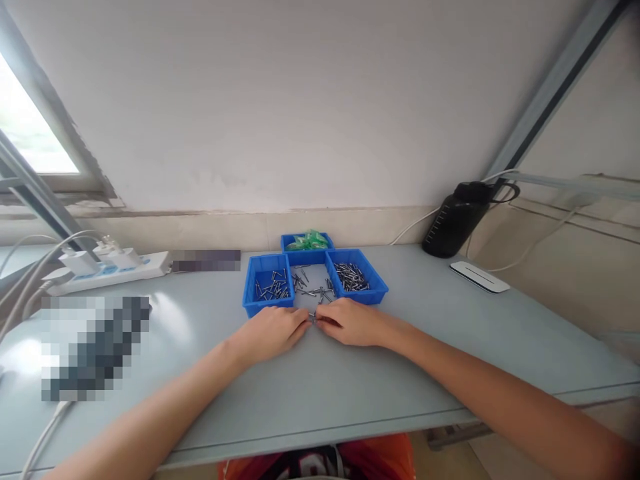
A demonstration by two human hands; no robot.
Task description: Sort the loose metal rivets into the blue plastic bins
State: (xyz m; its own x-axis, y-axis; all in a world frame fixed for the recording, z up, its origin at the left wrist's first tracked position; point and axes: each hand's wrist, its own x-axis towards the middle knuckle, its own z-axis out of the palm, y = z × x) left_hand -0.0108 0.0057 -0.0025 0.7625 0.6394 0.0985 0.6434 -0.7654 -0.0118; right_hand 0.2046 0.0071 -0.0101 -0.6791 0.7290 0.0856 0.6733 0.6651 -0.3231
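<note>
In front of the blue bins, my left hand [280, 328] and my right hand [353, 323] meet just above the table, fingertips almost touching. Both are closed in a pinch on a small metal fastener [313, 317], mostly covered by the fingers. Loose fasteners [315, 292] of the same thin, screw-like look are scattered behind my hands. The left blue bin [254, 310] contains a thin layer of them, while the right blue bin [376, 297] is much fuller. At the back, a smaller blue bin [306, 256] holds green plastic packets [310, 240].
On the left, a white power strip [150, 265] carries several plugs and cables, near a blurred-out dark object [100, 350]. A black bottle [457, 220] and a flat white device [479, 277] stand at the right. The wall [320, 133] rises behind the grey table [280, 407].
</note>
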